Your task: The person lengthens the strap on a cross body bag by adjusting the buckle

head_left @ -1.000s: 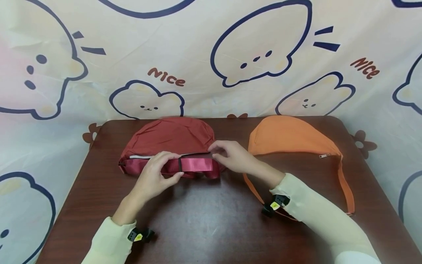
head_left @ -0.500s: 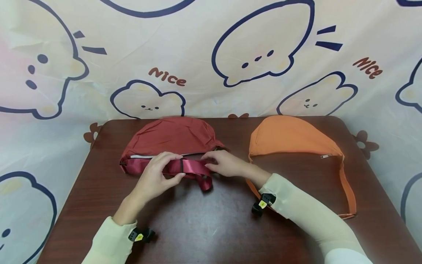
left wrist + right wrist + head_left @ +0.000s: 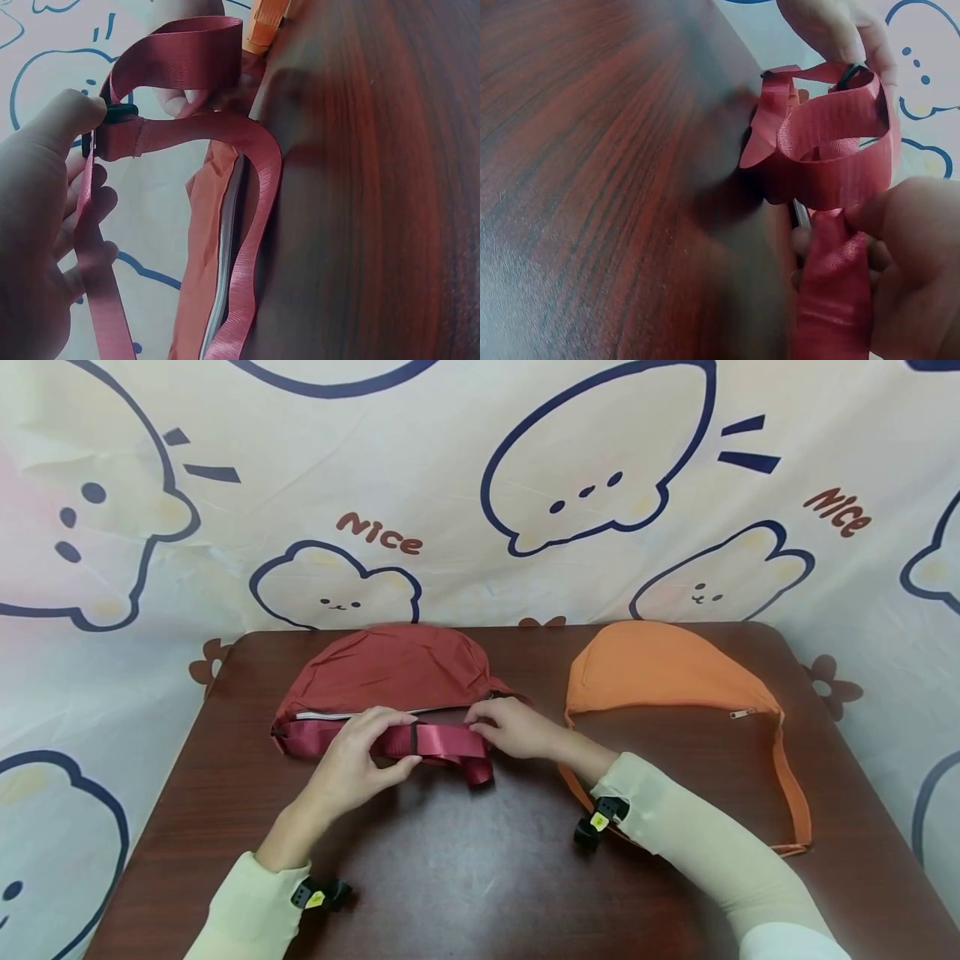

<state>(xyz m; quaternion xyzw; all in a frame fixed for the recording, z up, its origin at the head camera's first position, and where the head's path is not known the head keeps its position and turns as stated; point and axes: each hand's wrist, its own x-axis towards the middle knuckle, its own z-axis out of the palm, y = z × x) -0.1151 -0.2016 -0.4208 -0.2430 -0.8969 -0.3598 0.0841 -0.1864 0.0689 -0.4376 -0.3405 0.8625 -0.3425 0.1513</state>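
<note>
A dark red waist bag (image 3: 397, 668) lies at the back left of the table, its zipper facing the person. In front of it my left hand (image 3: 348, 760) pinches the black strap slider (image 3: 413, 738) between thumb and fingers. From the slider a shiny red webbing strap (image 3: 450, 741) runs right and bends over into a loop. My right hand (image 3: 517, 729) pinches the strap at that bend; its thumb (image 3: 870, 214) presses on the webbing in the right wrist view. Seen from the left wrist, the slider (image 3: 120, 112) sits under the thumb, with strap lengths above and below.
An orange waist bag (image 3: 660, 668) lies at the back right, its strap (image 3: 791, 777) looped toward the front, partly beneath the right forearm. Behind the brown wooden table (image 3: 465, 877) hangs a cloth (image 3: 450, 468) printed with cartoon bears.
My right hand has come left and slightly down from the bag's right end. The strap's free part now hangs in a loop, which has shifted a little right lately. My left hand stays put.
</note>
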